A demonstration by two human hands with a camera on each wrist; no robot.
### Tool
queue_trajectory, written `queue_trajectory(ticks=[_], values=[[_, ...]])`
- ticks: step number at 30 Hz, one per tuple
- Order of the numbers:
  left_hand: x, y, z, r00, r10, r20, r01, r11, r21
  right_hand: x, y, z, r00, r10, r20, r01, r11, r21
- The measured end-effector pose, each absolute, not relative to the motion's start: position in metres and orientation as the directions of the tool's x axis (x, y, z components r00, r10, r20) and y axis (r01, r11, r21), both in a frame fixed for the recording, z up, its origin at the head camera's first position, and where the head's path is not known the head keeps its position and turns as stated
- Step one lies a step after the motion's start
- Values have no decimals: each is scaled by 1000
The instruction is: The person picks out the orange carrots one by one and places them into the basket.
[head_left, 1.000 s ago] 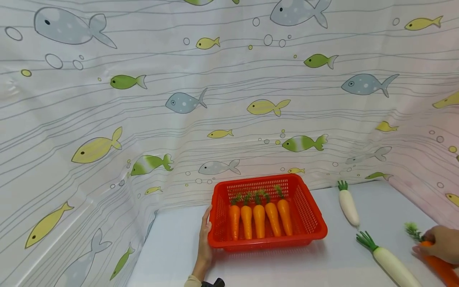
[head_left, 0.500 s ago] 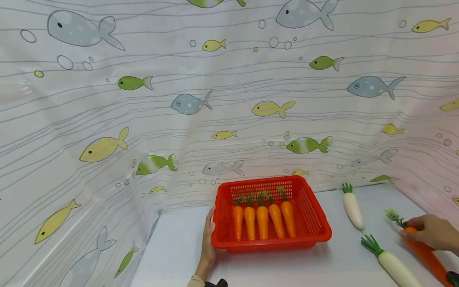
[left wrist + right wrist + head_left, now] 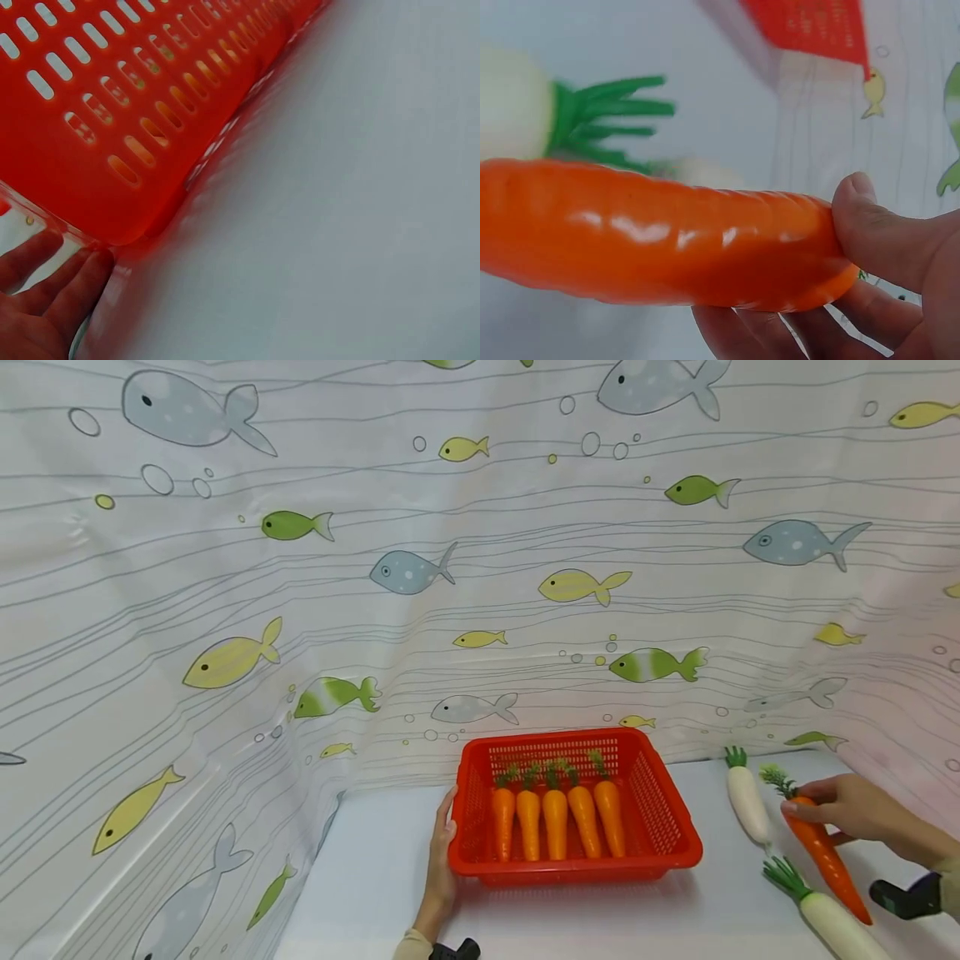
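Observation:
My right hand (image 3: 855,810) holds an orange carrot (image 3: 828,864) near its leafy top, thumb on one side and fingers underneath, as the right wrist view shows. The carrot's tip points toward the near right. My left hand (image 3: 441,852) rests against the left side of a red plastic basket (image 3: 577,870), its fingers fairly straight; in the left wrist view the fingertips (image 3: 97,262) are right at the basket's corner. Several carrots (image 3: 555,827) lie side by side in the basket, green tops toward the back.
Two white radishes with green tops lie on the white table (image 3: 360,877), right of the basket: one radish (image 3: 747,802) farther back, another radish (image 3: 836,927) nearer, beside the held carrot. A fish-patterned curtain (image 3: 495,635) surrounds the table at the back and sides.
My right hand has lifted the carrot and carried it leftward, closer to the radishes and basket. The left hand stays at the basket's side. The head view has shifted slightly.

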State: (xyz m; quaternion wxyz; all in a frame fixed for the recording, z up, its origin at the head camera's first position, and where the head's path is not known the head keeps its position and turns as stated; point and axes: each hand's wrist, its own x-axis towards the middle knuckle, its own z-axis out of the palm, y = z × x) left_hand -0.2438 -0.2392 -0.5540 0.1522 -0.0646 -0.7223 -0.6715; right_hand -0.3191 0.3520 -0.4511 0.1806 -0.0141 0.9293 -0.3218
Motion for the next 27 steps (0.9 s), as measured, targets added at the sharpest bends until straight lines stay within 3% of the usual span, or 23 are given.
queue_trajectory(ticks=[9, 27], values=[[-246, -241, -555, -942, -101, 319, 308, 106, 945, -329, 316, -425, -924, -276, -264, -6, 702, -712], [-246, -240, -555, -948, -114, 296, 286, 100, 953, -347, 247, -392, -930, -346, -120, -90, 533, -842]])
